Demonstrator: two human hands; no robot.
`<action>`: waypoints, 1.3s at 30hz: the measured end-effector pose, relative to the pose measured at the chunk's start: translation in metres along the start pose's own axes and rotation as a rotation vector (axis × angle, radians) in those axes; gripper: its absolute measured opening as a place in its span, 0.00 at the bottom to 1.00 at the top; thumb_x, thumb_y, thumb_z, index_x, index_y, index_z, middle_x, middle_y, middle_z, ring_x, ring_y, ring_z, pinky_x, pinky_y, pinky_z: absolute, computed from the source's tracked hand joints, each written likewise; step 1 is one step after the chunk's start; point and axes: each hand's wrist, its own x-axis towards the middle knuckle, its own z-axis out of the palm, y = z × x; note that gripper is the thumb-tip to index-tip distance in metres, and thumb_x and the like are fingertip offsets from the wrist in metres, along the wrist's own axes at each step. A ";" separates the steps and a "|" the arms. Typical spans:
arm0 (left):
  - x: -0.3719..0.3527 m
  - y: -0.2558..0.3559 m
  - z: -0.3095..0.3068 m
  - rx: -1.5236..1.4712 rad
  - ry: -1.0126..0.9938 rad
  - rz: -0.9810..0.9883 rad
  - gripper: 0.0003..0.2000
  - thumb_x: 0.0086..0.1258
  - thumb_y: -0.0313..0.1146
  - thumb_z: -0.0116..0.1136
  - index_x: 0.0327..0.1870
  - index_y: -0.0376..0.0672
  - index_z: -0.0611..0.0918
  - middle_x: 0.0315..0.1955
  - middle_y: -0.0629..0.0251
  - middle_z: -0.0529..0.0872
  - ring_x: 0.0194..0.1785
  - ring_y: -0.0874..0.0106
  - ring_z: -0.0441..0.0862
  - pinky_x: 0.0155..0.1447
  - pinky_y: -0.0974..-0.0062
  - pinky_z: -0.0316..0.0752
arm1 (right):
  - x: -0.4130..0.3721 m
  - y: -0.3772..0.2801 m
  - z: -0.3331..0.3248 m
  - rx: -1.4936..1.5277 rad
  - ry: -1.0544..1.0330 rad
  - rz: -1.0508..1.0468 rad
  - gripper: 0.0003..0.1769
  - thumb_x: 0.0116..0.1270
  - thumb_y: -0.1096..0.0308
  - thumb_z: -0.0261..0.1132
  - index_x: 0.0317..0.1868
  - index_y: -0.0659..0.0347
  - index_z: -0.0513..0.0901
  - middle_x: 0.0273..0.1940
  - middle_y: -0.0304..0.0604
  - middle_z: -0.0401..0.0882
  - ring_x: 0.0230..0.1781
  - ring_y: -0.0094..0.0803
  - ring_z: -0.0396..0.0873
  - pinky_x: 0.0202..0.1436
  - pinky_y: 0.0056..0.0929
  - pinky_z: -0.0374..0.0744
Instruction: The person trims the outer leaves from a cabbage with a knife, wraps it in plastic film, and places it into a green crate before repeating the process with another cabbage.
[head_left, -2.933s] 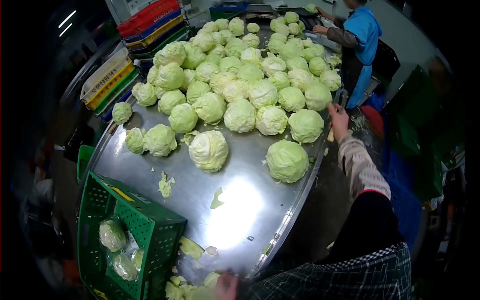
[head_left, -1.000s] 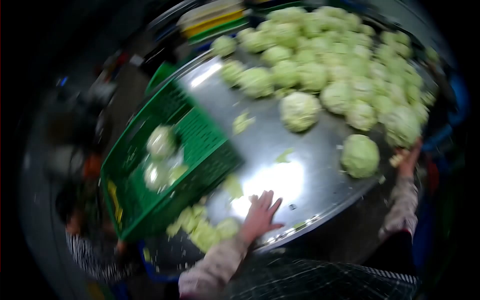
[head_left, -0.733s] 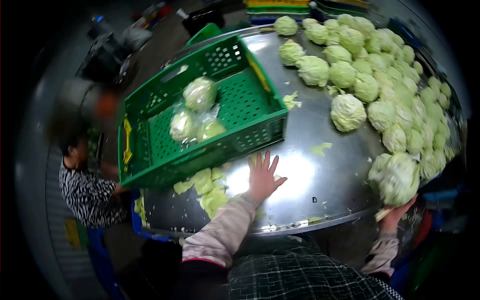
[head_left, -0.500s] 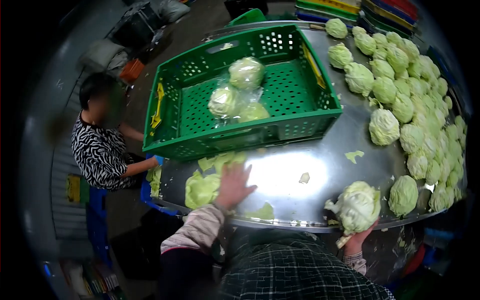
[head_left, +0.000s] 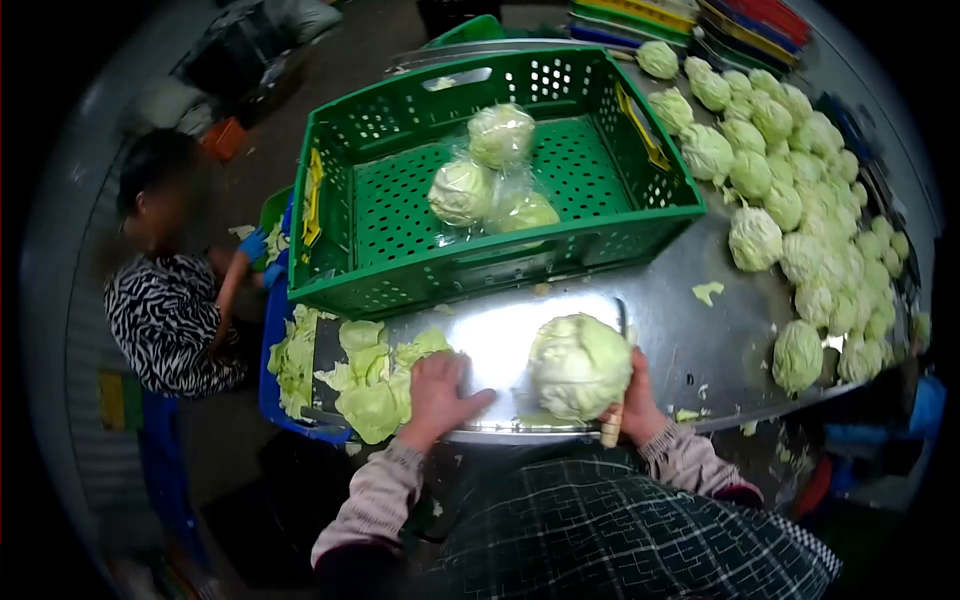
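My left hand (head_left: 440, 398) rests with fingers spread at the metal table's front edge, beside a heap of loose cabbage leaves (head_left: 368, 385). To its right is a pale green cabbage (head_left: 575, 366), and my right hand (head_left: 635, 402) is wrapped round its right side. The same hand holds a knife (head_left: 612, 425), its light handle pointing down and its dark blade rising beside the cabbage. Behind, a green crate (head_left: 440, 275) contains three cabbages in clear plastic, one of them a wrapped cabbage (head_left: 500, 135).
Many cabbages (head_left: 750, 175) are piled along the right of the metal table (head_left: 660, 300). At the left, a person (head_left: 175, 300) in blue gloves stands by a blue bin (head_left: 272, 370) with leaves. Stacked coloured crates (head_left: 640, 18) are at the back.
My right hand has brought the cabbage leftward, in front of me. My left hand has moved slightly left and down, with more leaves beside it. The other person's gloved hands are now raised over the bin.
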 end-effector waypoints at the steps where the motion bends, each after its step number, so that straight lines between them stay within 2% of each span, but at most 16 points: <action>1: -0.006 0.003 -0.019 -0.214 0.053 -0.059 0.45 0.44 0.48 0.76 0.66 0.44 0.70 0.60 0.52 0.75 0.67 0.49 0.67 0.68 0.47 0.62 | 0.009 0.008 0.017 -0.146 0.097 0.023 0.43 0.62 0.29 0.53 0.62 0.59 0.71 0.32 0.40 0.80 0.10 0.22 0.65 0.12 0.19 0.68; 2: -0.005 0.018 -0.039 -0.472 -0.018 -0.054 0.52 0.40 0.44 0.80 0.70 0.44 0.63 0.63 0.52 0.72 0.69 0.50 0.65 0.69 0.51 0.62 | 0.023 0.017 0.017 -0.128 0.080 0.093 0.41 0.62 0.29 0.52 0.58 0.58 0.73 0.22 0.36 0.76 0.10 0.23 0.65 0.12 0.19 0.67; 4: -0.002 0.047 -0.054 -0.904 -0.181 -0.084 0.63 0.35 0.33 0.83 0.75 0.42 0.51 0.68 0.56 0.64 0.70 0.58 0.64 0.70 0.59 0.63 | 0.038 0.032 0.029 -0.158 0.066 0.172 0.36 0.65 0.31 0.52 0.53 0.58 0.75 0.19 0.35 0.74 0.09 0.22 0.64 0.12 0.19 0.66; 8: -0.022 0.044 -0.021 -1.068 0.154 -0.105 0.58 0.38 0.31 0.82 0.74 0.39 0.54 0.64 0.55 0.67 0.66 0.62 0.69 0.68 0.64 0.68 | 0.061 0.045 0.059 -0.417 0.164 0.184 0.34 0.68 0.34 0.52 0.48 0.60 0.77 0.18 0.33 0.73 0.09 0.19 0.64 0.13 0.18 0.66; 13: -0.038 0.039 -0.003 -1.401 0.203 -0.298 0.54 0.41 0.28 0.80 0.72 0.38 0.56 0.63 0.55 0.69 0.64 0.62 0.71 0.67 0.65 0.70 | 0.057 0.057 0.064 -0.841 0.348 0.056 0.29 0.71 0.41 0.55 0.42 0.64 0.78 0.16 0.33 0.70 0.10 0.19 0.66 0.13 0.19 0.65; 14: -0.041 0.038 -0.001 -1.436 0.217 -0.329 0.54 0.42 0.28 0.79 0.72 0.38 0.56 0.62 0.55 0.69 0.64 0.62 0.72 0.67 0.66 0.70 | 0.052 0.048 0.068 -0.929 0.327 0.044 0.30 0.67 0.46 0.63 0.49 0.69 0.78 0.23 0.38 0.76 0.19 0.25 0.75 0.23 0.22 0.75; 17: -0.044 0.035 -0.001 -1.324 0.208 -0.327 0.51 0.44 0.26 0.77 0.72 0.37 0.56 0.62 0.55 0.69 0.63 0.62 0.72 0.66 0.65 0.70 | 0.050 0.052 0.072 -1.291 0.220 -0.500 0.32 0.61 0.53 0.71 0.57 0.68 0.76 0.36 0.45 0.82 0.34 0.32 0.81 0.40 0.28 0.80; 18: -0.042 0.038 -0.004 -1.332 0.207 -0.345 0.50 0.45 0.25 0.76 0.72 0.37 0.57 0.62 0.55 0.69 0.63 0.62 0.72 0.66 0.65 0.70 | 0.045 0.045 0.086 -1.376 0.223 -0.459 0.32 0.55 0.59 0.76 0.57 0.66 0.78 0.46 0.47 0.82 0.46 0.35 0.81 0.51 0.32 0.78; 21: -0.045 0.051 -0.012 -1.346 0.209 -0.414 0.49 0.46 0.23 0.74 0.72 0.37 0.57 0.62 0.55 0.70 0.63 0.62 0.73 0.66 0.66 0.70 | 0.061 0.056 0.067 -1.513 0.034 -0.748 0.22 0.62 0.67 0.69 0.57 0.64 0.80 0.42 0.35 0.81 0.31 0.17 0.72 0.34 0.18 0.73; 22: -0.048 0.050 -0.010 -1.345 0.223 -0.439 0.49 0.47 0.23 0.74 0.72 0.37 0.57 0.62 0.55 0.69 0.63 0.62 0.73 0.66 0.66 0.70 | 0.055 0.047 0.083 -1.299 0.184 -0.374 0.18 0.63 0.69 0.68 0.53 0.68 0.82 0.35 0.36 0.82 0.34 0.21 0.76 0.40 0.21 0.76; 23: -0.051 0.051 -0.010 -1.343 0.239 -0.468 0.48 0.47 0.23 0.74 0.72 0.37 0.57 0.62 0.55 0.69 0.63 0.62 0.73 0.66 0.66 0.70 | 0.066 0.050 0.062 -1.152 0.175 -0.391 0.17 0.64 0.70 0.67 0.52 0.68 0.82 0.30 0.36 0.81 0.33 0.21 0.76 0.40 0.22 0.76; 25: -0.053 0.054 -0.012 -1.367 0.279 -0.504 0.48 0.47 0.23 0.75 0.72 0.37 0.58 0.62 0.55 0.70 0.62 0.62 0.73 0.65 0.66 0.71 | 0.067 0.045 0.056 -1.129 0.154 -0.319 0.18 0.62 0.65 0.69 0.51 0.63 0.84 0.40 0.47 0.85 0.38 0.30 0.83 0.43 0.28 0.80; 29: -0.052 0.056 0.009 -1.139 0.394 -0.586 0.50 0.45 0.28 0.78 0.71 0.36 0.59 0.61 0.53 0.69 0.61 0.61 0.73 0.64 0.66 0.71 | 0.059 0.054 0.076 -1.436 0.111 -0.323 0.15 0.66 0.69 0.65 0.52 0.64 0.83 0.39 0.42 0.85 0.37 0.21 0.78 0.42 0.24 0.78; 33: -0.040 0.068 -0.011 -0.432 0.184 -0.600 0.50 0.44 0.36 0.80 0.69 0.35 0.60 0.62 0.50 0.65 0.63 0.61 0.69 0.65 0.67 0.69 | 0.070 0.049 0.045 -1.197 0.229 -0.138 0.14 0.68 0.68 0.63 0.50 0.66 0.83 0.35 0.45 0.85 0.35 0.25 0.81 0.41 0.24 0.79; 36: -0.042 0.056 -0.003 -0.464 0.240 -0.585 0.47 0.47 0.33 0.78 0.69 0.35 0.60 0.61 0.51 0.68 0.62 0.61 0.72 0.64 0.67 0.71 | 0.073 0.036 0.037 -1.145 0.366 -0.107 0.12 0.68 0.67 0.64 0.46 0.68 0.84 0.33 0.45 0.86 0.33 0.27 0.81 0.39 0.25 0.79; 39: -0.038 0.037 -0.002 -1.175 0.327 -0.698 0.44 0.50 0.27 0.74 0.69 0.36 0.60 0.59 0.52 0.71 0.60 0.62 0.74 0.62 0.67 0.73 | 0.078 0.048 0.038 -1.336 0.127 -0.397 0.15 0.65 0.66 0.67 0.49 0.65 0.82 0.33 0.38 0.84 0.28 0.20 0.75 0.33 0.21 0.74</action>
